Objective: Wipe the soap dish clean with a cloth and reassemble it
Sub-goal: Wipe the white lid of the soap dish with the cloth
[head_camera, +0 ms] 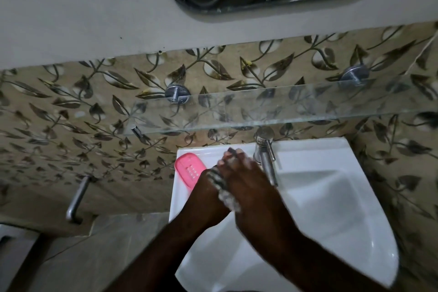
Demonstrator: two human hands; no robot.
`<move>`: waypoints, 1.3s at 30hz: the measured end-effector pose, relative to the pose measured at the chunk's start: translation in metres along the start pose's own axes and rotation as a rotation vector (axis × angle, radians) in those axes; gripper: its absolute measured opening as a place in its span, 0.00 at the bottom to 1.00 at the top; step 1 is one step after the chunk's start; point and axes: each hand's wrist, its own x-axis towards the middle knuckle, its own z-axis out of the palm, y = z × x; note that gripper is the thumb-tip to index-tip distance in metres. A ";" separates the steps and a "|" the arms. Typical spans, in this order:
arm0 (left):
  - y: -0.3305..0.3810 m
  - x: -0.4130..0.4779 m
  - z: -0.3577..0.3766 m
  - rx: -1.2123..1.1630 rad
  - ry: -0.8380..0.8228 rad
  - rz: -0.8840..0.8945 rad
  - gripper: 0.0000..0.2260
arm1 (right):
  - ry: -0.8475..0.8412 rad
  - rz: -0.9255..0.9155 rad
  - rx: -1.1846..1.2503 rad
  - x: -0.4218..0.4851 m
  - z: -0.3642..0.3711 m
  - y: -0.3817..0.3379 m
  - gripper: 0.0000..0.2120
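Two hands meet over the basin's back rim. To the left of my left hand (208, 193), touching or just beside it, lies the pink soap dish (189, 168) on the sink (331, 232) ledge, its long axis running away from me and slightly leftward; my left is the nearer. Both hands close around the striped cloth (221, 182), my right hand (251, 187) pressing over it. My wrist covers the dish's near end, and blur hides whether its parts are joined.

No readable text, labels, brands or numbers on anything in view.
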 end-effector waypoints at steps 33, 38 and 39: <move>0.009 -0.001 -0.006 -0.260 0.230 0.132 0.10 | 0.020 -0.061 0.257 0.015 -0.019 0.005 0.22; 0.012 -0.008 -0.001 -0.293 0.213 0.047 0.25 | 0.031 0.210 0.490 0.015 -0.026 0.016 0.26; 0.010 -0.007 -0.001 -0.274 0.231 0.072 0.21 | 0.051 0.131 0.405 0.013 -0.026 0.009 0.26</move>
